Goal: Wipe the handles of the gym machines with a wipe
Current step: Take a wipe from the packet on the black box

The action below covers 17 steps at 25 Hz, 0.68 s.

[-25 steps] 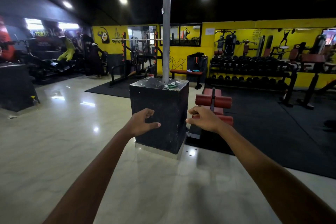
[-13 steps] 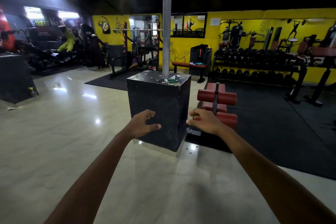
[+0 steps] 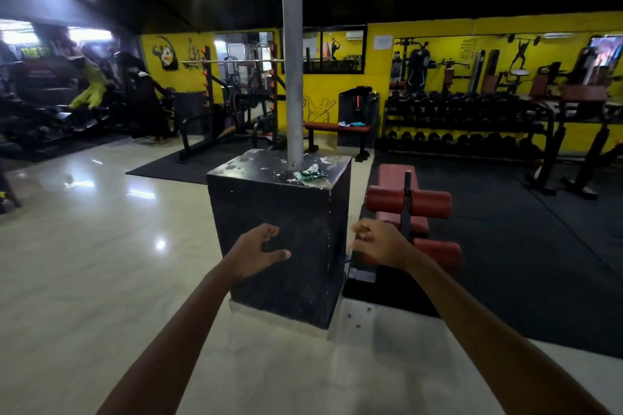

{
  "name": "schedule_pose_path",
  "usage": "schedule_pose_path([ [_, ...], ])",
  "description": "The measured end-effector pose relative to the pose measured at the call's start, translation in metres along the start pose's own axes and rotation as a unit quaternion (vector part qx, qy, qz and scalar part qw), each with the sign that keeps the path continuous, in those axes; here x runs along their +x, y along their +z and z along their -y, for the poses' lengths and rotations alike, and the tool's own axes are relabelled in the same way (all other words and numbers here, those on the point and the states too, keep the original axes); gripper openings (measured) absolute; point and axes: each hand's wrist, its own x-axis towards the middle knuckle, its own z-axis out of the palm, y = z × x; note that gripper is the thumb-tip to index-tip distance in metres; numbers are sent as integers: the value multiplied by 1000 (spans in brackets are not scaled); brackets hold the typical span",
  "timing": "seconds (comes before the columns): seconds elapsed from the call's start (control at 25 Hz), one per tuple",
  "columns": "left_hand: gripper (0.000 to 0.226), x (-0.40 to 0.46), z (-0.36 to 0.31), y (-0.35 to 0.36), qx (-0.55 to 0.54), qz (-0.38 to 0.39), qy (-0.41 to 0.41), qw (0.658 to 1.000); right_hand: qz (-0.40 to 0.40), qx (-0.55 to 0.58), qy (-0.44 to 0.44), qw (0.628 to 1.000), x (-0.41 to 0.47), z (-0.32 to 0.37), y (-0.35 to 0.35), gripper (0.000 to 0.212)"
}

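Note:
A green and white wipe packet (image 3: 309, 175) lies on top of a black block (image 3: 279, 212) at the foot of a grey pillar (image 3: 292, 54). My left hand (image 3: 258, 251) is stretched out in front of the block's near face, fingers loosely curled, holding nothing. My right hand (image 3: 379, 244) hovers just right of the block, fingers loosely curled, with nothing visible in it. Both hands are well below the packet and apart from it. A sit-up bench with red roller pads (image 3: 409, 201) stands right behind my right hand.
A squat rack with a barbell (image 3: 232, 101) and a red flat bench (image 3: 337, 128) stand at the yellow back wall. A dumbbell rack (image 3: 465, 125) fills the right side on black mats. Machines (image 3: 60, 104) line the left. Glossy tiled floor (image 3: 101, 263) spreads to my left.
The view has come closer to the black block and pillar. Both hands stay held out in front in about the same pose.

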Motion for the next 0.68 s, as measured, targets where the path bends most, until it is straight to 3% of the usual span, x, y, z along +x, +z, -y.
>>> schedule_pose_path([
  [0.52, 62, 284, 90, 31, -26, -19, -2, 999, 17, -14, 1, 1000, 294, -104, 3, 42],
  [0.68, 63, 368, 109, 43, -27, -12, -8, 1000, 41, -14, -4, 999, 381, -139, 0, 32],
])
